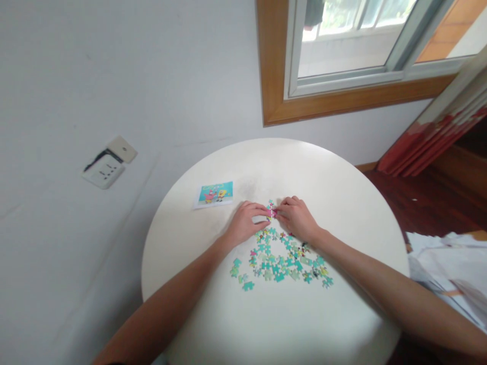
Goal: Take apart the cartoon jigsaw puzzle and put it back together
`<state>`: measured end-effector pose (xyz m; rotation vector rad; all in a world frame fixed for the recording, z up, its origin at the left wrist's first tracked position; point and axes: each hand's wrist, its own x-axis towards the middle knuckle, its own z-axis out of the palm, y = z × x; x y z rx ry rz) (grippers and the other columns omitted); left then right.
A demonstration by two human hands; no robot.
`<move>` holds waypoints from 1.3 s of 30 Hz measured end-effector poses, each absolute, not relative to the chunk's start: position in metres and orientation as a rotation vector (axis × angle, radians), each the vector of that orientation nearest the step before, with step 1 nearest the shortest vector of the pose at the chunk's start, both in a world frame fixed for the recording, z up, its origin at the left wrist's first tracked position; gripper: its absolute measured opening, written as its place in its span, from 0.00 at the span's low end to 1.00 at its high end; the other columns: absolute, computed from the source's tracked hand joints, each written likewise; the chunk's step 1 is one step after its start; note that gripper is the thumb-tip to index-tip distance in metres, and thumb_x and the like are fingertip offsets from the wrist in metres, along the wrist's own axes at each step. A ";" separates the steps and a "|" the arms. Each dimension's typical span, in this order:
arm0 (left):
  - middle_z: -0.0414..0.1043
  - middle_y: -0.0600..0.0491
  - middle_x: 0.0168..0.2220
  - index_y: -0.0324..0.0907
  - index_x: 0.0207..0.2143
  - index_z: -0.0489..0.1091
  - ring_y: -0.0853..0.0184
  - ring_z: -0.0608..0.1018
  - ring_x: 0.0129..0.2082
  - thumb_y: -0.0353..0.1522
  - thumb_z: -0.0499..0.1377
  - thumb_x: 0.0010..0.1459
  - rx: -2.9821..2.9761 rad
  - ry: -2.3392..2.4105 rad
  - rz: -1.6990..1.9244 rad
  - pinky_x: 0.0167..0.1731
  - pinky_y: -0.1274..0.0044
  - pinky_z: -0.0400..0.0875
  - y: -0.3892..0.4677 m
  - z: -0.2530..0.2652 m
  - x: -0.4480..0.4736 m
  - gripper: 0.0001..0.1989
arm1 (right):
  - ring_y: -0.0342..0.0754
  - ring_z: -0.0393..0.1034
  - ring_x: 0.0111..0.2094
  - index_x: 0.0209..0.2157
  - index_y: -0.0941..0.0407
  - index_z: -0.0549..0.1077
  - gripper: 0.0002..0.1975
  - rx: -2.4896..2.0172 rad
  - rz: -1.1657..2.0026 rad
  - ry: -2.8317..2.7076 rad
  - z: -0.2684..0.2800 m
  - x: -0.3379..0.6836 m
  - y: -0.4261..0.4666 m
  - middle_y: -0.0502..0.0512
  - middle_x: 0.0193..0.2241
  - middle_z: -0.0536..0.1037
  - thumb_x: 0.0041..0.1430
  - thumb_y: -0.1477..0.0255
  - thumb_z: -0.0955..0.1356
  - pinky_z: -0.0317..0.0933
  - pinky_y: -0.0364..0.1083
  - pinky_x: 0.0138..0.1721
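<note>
In the head view, a small pink jigsaw piece [272, 212] is pinched between the fingertips of the left hand [245, 222] and the right hand [298, 217], which are brought together over the middle of the round white table [342, 192], each hand being curled with its fingers closed on the piece. A loose scatter of mostly teal puzzle pieces [281, 261] is spread on the tabletop just below the hands and between the forearms, and a small printed reference picture [215, 193] is laid flat near the left hand, apart from it. A wood-framed window [277, 76] and a wall socket [104, 171] are seen on the wall beyond the table.
</note>
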<state>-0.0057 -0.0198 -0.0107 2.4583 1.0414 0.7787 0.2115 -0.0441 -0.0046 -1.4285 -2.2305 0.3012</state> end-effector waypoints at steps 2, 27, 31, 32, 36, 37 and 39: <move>0.78 0.55 0.45 0.49 0.41 0.78 0.64 0.75 0.46 0.35 0.67 0.56 2.457 1.038 0.772 0.51 0.68 0.64 -0.020 -0.010 -0.006 0.10 | 0.50 0.63 0.43 0.42 0.51 0.80 0.08 -1.433 0.300 -2.226 -0.005 0.211 -0.044 0.55 0.38 0.75 0.63 0.68 0.69 0.55 0.48 0.44; 0.73 0.49 0.45 0.43 0.46 0.75 0.61 0.72 0.48 0.35 0.61 0.62 2.787 0.959 0.481 0.51 0.68 0.68 -0.025 0.002 -0.002 0.10 | 0.50 0.62 0.43 0.41 0.53 0.79 0.08 -1.451 0.303 -2.260 -0.003 0.211 -0.045 0.56 0.39 0.74 0.64 0.68 0.68 0.53 0.47 0.44; 0.75 0.49 0.44 0.41 0.44 0.75 0.62 0.73 0.47 0.34 0.59 0.64 2.856 0.915 0.510 0.50 0.68 0.70 -0.025 -0.002 -0.003 0.09 | 0.51 0.63 0.43 0.41 0.53 0.79 0.08 -1.441 0.284 -2.265 -0.003 0.211 -0.045 0.56 0.39 0.75 0.64 0.69 0.68 0.53 0.47 0.44; 0.76 0.49 0.44 0.40 0.44 0.75 0.62 0.74 0.46 0.34 0.59 0.64 2.868 0.902 0.530 0.50 0.68 0.71 -0.025 -0.004 -0.003 0.09 | 0.51 0.63 0.43 0.41 0.53 0.79 0.08 -1.440 0.280 -2.267 -0.003 0.211 -0.045 0.56 0.39 0.75 0.64 0.68 0.67 0.53 0.47 0.44; 0.77 0.49 0.44 0.39 0.43 0.74 0.62 0.75 0.45 0.34 0.59 0.64 2.915 0.863 0.596 0.49 0.68 0.72 -0.026 -0.006 -0.002 0.09 | 0.51 0.63 0.44 0.42 0.53 0.79 0.09 -1.455 0.267 -2.283 -0.002 0.210 -0.045 0.56 0.39 0.75 0.64 0.69 0.67 0.53 0.47 0.45; 0.77 0.49 0.44 0.39 0.43 0.74 0.62 0.75 0.45 0.34 0.59 0.64 2.923 0.860 0.604 0.48 0.69 0.73 -0.026 -0.006 -0.002 0.09 | 0.51 0.63 0.44 0.42 0.53 0.79 0.09 -1.459 0.265 -2.290 -0.002 0.210 -0.046 0.56 0.39 0.74 0.65 0.68 0.67 0.53 0.47 0.45; 0.78 0.49 0.44 0.40 0.43 0.75 0.62 0.76 0.44 0.34 0.59 0.64 2.928 0.865 0.619 0.48 0.69 0.73 -0.026 -0.005 -0.002 0.08 | 0.50 0.63 0.44 0.42 0.53 0.79 0.09 -1.463 0.260 -2.299 -0.001 0.210 -0.046 0.57 0.39 0.74 0.65 0.68 0.67 0.53 0.47 0.45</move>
